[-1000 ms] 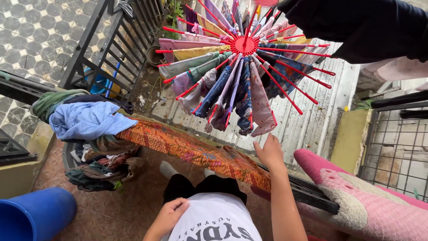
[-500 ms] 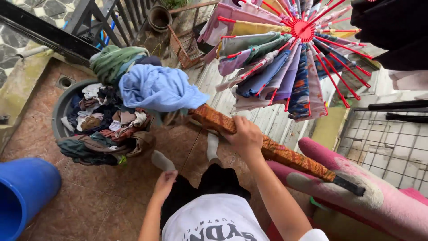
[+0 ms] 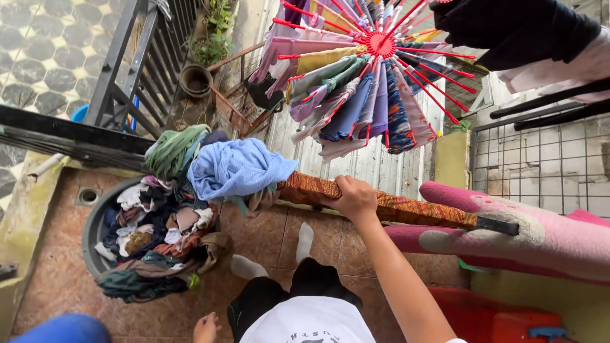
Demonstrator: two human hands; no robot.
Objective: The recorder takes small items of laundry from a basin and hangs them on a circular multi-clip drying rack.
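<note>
My right hand [image 3: 353, 199] grips an orange patterned cloth [image 3: 406, 208] draped over a black railing [image 3: 497, 225]. A light blue garment [image 3: 238, 166] and a green one [image 3: 173, 148] lie heaped on the railing's left end. My left hand [image 3: 205, 328] hangs low by my hip, at the frame's bottom edge, fingers loosely curled and holding nothing. Below the heap stands a grey tub [image 3: 92, 227] full of mixed clothes [image 3: 155, 244].
A red round hanger [image 3: 380, 44] with radiating pegs carries several small garments overhead. A pink and cream rug [image 3: 508, 234] hangs over the railing at right. A blue bucket [image 3: 61, 329] sits bottom left, a red container [image 3: 495, 317] bottom right, metal fencing [image 3: 136, 70] behind.
My right hand came down from near the round hanger onto the orange cloth and holds it. My left hand dropped lower. The view swung left toward the tub.
</note>
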